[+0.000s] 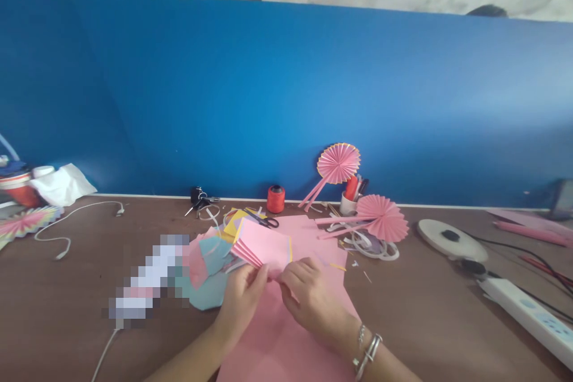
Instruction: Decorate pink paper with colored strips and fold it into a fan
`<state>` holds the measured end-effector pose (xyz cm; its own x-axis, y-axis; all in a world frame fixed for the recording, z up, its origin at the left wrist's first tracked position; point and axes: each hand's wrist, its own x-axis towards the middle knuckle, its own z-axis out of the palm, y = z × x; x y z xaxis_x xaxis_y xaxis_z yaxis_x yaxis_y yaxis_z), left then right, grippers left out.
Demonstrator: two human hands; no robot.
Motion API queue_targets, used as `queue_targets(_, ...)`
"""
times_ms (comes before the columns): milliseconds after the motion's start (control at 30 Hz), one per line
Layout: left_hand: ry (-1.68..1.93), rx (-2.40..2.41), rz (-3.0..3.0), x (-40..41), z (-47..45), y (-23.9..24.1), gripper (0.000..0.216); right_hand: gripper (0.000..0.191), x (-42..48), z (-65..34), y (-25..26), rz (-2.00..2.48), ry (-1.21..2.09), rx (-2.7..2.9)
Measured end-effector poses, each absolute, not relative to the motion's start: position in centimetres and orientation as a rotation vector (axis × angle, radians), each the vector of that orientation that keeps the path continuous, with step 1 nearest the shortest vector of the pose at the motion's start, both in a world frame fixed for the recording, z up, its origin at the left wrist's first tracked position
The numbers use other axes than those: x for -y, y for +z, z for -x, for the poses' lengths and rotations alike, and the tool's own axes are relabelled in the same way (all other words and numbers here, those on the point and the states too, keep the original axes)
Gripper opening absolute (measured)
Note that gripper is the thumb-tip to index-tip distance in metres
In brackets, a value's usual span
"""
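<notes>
A pleated pink paper point(262, 246), folded like an accordion, is held above a flat pink sheet point(286, 334) on the brown table. My left hand point(242, 298) pinches its lower end from the left. My right hand point(308, 295), with bracelets at the wrist, pinches the same end from the right. Both hands meet at the narrow end of the folds, and the pleats fan out up and to the left.
Two finished pink paper fans point(339, 163) point(385, 218) stand by a white cup of pens point(348, 203). Scissors point(264, 221), a red thread spool point(276, 199), keys point(200, 200), paper scraps, a white cable point(67, 239), and a power strip point(528, 310) lie around. A blue board point(313, 95) backs the table.
</notes>
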<state>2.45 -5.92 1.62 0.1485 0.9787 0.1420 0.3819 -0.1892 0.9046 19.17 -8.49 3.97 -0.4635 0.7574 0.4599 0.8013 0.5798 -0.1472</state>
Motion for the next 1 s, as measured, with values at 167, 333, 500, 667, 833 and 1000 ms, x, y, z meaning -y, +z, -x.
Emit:
queue_targets(167, 1.222, -1.472, -2.291, 5.3, -0.8, 2.4, 0.032, 0.021, 9.4, -19.1, 3.9, 1.118, -0.225, 2.18)
queue_targets(333, 0.895, -1.505, -2.788, 5.2, -1.2, 2.4, 0.039, 0.031, 9.7, -19.1, 3.8, 1.174, -0.454, 2.089)
queue_targets(500, 0.575, -1.289, -2.913, 5.5, -2.5, 1.2, 0.032, 0.018, 8.1, -19.6, 3.8, 1.391, -0.199, 2.356)
queue_targets(667, 0.435, -1.191, -2.838, 5.6, -2.3, 0.7, 0.025, 0.015, 7.3, -20.6, 2.6, 1.575, -0.063, 2.513)
queue_targets(833, 0.41, -1.349, -2.563, 5.7, -1.4, 1.7, 0.021, 0.021, 7.1, -21.4, 2.2, 1.654, 0.177, 2.445)
queue_targets(1000, 0.393, -1.395, -2.418, 5.5, -0.6, 2.7, 0.02, 0.02, 6.7, -22.2, 2.6, 1.71, 0.404, 2.308)
